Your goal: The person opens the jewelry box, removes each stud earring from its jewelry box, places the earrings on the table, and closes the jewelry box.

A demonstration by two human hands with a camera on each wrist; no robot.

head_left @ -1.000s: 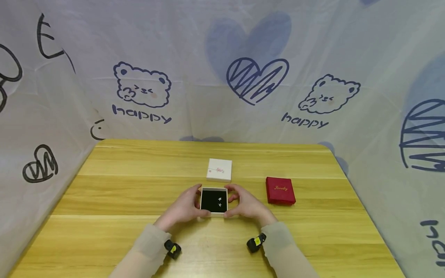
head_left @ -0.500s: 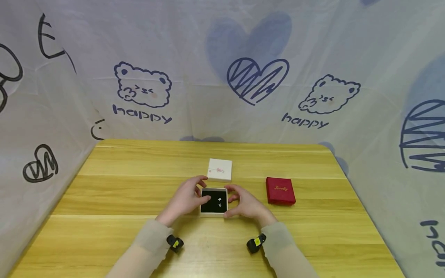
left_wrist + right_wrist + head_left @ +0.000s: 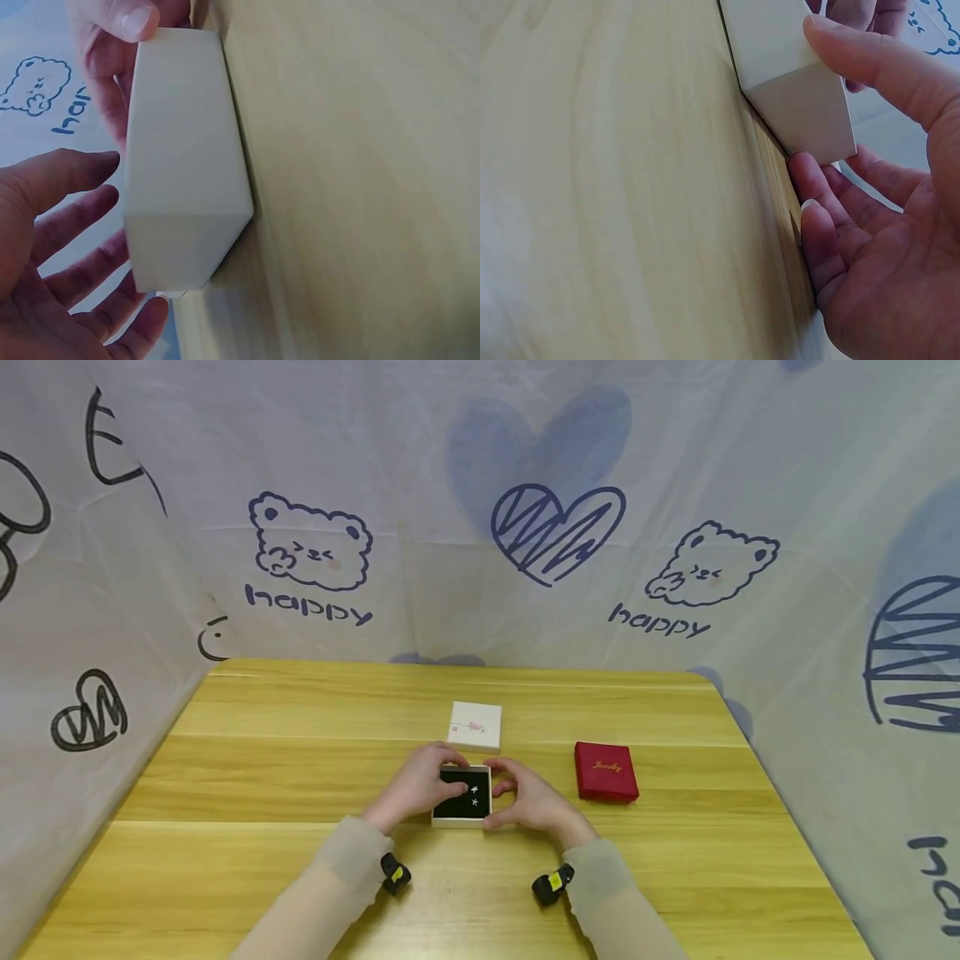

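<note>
An open white jewelry box (image 3: 462, 824) with a black insert lies on the table, two small silver star-shaped pieces (image 3: 474, 796) side by side on the insert. My right hand (image 3: 536, 799) grips the box's right side, its thumb (image 3: 855, 46) at the near corner and fingers along the side wall. Over the left part of the box reaches my left hand (image 3: 420, 785), fingers spread and loosely bent, thumb tip close to the upper star. In the left wrist view, the left fingers stand over the box's open side and nothing shows between them.
Behind the box lies a white lid (image 3: 476, 727) with a pink flower print. A red box (image 3: 606, 772) lettered "Jewelry" stands to the right. The wooden table (image 3: 262, 777) meets a printed cloth backdrop (image 3: 420, 568) at its far edge and sides.
My left hand has let go of the box's left side and moved right over the insert, its thumb now near the stars. The right hand and the box have stayed put.
</note>
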